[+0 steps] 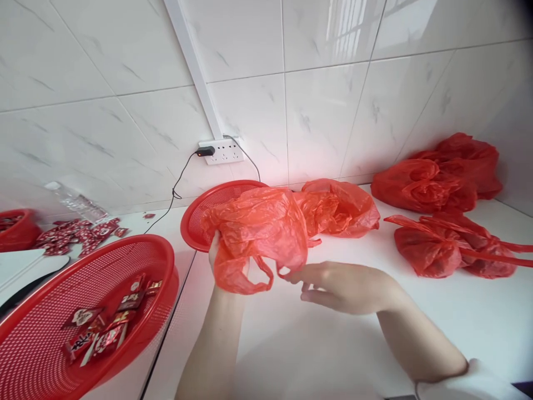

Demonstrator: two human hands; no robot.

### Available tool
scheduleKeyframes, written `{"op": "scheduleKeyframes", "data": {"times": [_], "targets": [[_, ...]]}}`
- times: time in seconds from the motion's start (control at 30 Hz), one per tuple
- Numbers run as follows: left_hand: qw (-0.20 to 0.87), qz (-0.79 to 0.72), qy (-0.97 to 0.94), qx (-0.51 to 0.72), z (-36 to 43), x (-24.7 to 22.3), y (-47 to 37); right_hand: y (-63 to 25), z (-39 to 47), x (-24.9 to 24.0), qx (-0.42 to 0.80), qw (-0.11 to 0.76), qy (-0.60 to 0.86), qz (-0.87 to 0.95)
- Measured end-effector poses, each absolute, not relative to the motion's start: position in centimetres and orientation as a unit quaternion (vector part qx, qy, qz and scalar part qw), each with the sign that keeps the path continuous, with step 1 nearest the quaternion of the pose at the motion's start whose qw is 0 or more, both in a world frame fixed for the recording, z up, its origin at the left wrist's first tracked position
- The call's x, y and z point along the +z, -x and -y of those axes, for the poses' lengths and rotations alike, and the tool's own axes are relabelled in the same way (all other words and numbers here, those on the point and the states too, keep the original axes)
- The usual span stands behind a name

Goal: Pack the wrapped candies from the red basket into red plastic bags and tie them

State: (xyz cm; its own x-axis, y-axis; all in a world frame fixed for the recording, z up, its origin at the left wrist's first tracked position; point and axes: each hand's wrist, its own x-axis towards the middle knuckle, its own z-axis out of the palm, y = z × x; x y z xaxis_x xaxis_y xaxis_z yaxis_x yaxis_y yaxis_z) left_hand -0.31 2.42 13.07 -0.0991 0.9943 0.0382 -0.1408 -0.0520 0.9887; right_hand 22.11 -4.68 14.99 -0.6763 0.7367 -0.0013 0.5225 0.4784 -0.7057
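A thin red plastic bag (262, 222) hangs in front of me, crumpled, its handle loops drooping at the lower edge. My left hand (215, 251) grips it from the left side and below; most of the fingers are hidden by the translucent film. At the bag's lower right, the fingertips of my right hand (345, 286) are pinched on a handle loop. Directly behind the bag stands a shallow red mesh basket (192, 225), and another red plastic bag (343, 208) lies bunched on the white table (303, 355).
On the left, a large red perforated basket (164, 261) holds several small snack packets (104, 328). Loose red packets (79, 233) and a clear bottle (81, 203) lie beyond it. Filled, knotted red bags (433, 178) sit at right. A socket strip (225, 153) with cables is on the tiled wall.
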Motion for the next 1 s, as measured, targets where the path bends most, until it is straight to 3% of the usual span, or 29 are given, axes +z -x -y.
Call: {"op": "scheduleKeyframes", "data": {"times": [0.07,0.17,0.33,0.4,0.53,0.67,0.77,0.9,1.0], "targets": [[0.572,-0.426,-0.368,0.597,-2.1,13.2,-0.3,-21.0,4.8,14.1,0.332,0.155,0.422,0.83],[0.639,-0.362,-0.248,0.632,-2.3,13.2,-1.1,-20.3,4.0,13.1,0.329,0.227,0.455,0.796],[0.568,-0.378,-0.334,0.65,-3.1,12.1,-1.5,-20.3,2.8,12.7,0.225,0.47,0.463,0.717],[0.547,-0.414,-0.409,0.602,-3.1,11.9,-1.4,-20.4,2.4,12.4,0.126,0.504,0.472,0.712],[0.554,-0.45,-0.535,0.452,-2.8,12.4,-0.7,-20.7,1.2,12.0,-0.007,0.436,0.525,0.731],[0.552,-0.492,-0.596,0.312,-2.7,13.2,0.8,-21.6,0.2,12.4,0.089,0.208,0.663,0.713],[0.475,-0.55,-0.638,0.255,-2.7,14.0,1.9,-21.9,0.1,12.7,0.134,0.075,0.704,0.694],[0.238,-0.566,-0.65,0.447,-0.6,16.2,2.1,-21.4,0.3,12.0,0.098,0.081,0.68,0.722],[0.159,-0.461,-0.676,0.553,2.9,17.9,1.1,-20.3,0.4,10.8,0.09,0.073,0.648,0.753]]}}
